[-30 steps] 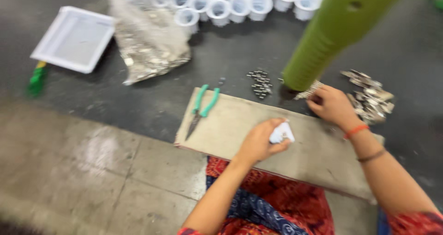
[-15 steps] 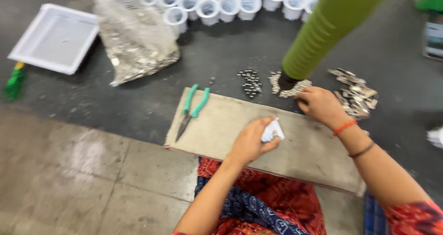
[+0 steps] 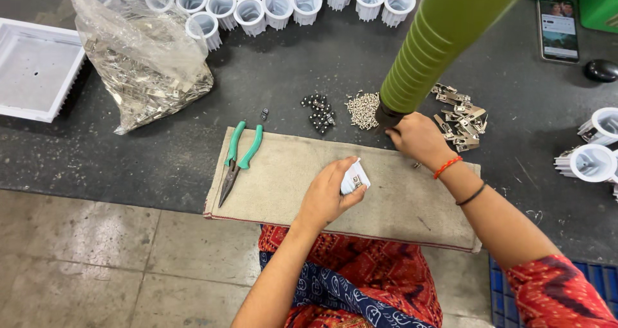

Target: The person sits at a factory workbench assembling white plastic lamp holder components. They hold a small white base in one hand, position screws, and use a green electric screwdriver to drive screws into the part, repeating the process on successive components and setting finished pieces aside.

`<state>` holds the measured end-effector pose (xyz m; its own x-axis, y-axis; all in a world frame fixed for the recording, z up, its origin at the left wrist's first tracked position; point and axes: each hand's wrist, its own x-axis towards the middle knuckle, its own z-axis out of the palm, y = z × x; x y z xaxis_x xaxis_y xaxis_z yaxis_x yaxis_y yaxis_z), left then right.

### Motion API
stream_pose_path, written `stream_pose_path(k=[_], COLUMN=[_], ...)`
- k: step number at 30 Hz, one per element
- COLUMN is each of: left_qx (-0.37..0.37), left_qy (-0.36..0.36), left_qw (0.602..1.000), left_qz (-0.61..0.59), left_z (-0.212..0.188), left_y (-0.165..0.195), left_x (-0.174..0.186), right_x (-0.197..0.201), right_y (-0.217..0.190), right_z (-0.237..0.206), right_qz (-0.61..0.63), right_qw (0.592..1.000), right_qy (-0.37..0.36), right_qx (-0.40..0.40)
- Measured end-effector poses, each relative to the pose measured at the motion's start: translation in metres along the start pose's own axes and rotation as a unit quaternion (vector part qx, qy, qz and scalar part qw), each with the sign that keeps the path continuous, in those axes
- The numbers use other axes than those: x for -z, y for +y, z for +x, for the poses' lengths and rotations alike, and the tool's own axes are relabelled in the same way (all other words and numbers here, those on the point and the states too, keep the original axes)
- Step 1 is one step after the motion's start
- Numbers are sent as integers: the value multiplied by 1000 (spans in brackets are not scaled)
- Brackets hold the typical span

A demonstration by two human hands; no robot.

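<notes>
You are seated at a dark bench (image 3: 161, 154) with a beige cloth mat (image 3: 399, 199) laid over its near edge; every place below is given from that mat.

Your left hand (image 3: 328, 196) hovers over the middle of the mat, fingers curled closed around a small white plastic part (image 3: 355, 177) with a bit of metal showing on it. It is held up off the cloth, tilted toward you, seemingly so you can see the fitting.

Your right hand (image 3: 417, 137) rests at the mat's far edge, fingers bunched downward at the tip of a ribbed green tool (image 3: 438, 45) that hangs from above. Whether those fingers pinch anything, I cannot tell; the hand covers them.

Just beyond the mat's far edge lie a small heap of pale screws (image 3: 364, 109), a cluster of dark screws (image 3: 318, 112) to their left, and a pile of metal clips (image 3: 460, 115) to their right, all within easy reach of that hand.

Green-handled pliers (image 3: 238, 160) lie on the mat's left end, untouched.

Farther off, beyond the mat's left end, sits a clear plastic bag (image 3: 145, 70) of metal pieces; a row of white plastic cups (image 3: 277, 3) runs along the far side, cut off by the top of the view. A white tray (image 3: 32, 70) is cut off at the left edge. The tool's upper end is out of view.
</notes>
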<state>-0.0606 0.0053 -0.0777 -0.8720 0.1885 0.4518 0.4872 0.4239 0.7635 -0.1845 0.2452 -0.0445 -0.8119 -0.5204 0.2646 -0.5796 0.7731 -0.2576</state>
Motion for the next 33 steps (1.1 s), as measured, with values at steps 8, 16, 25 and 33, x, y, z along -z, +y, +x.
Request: stream_pose_path(k=[8, 16, 25, 33], left_qx=[-3, -7, -41, -32], left_qy=[1, 5, 37, 32], left_qw=[1000, 1000, 994, 992], left_qz=[-8, -8, 92, 120], left_z=[0, -1, 1, 3], left_y=[1, 0, 7, 7], left_x=[1, 0, 4, 6], right_x=[10, 7, -10, -37], right_y=[-31, -52, -44, -69], right_z=[-17, -25, 6, 88], right_qz=[168, 168, 292, 272], right_qw=[984, 985, 955, 896], right_qy=[-32, 22, -55, -337], right_qx=[-55, -13, -2, 99])
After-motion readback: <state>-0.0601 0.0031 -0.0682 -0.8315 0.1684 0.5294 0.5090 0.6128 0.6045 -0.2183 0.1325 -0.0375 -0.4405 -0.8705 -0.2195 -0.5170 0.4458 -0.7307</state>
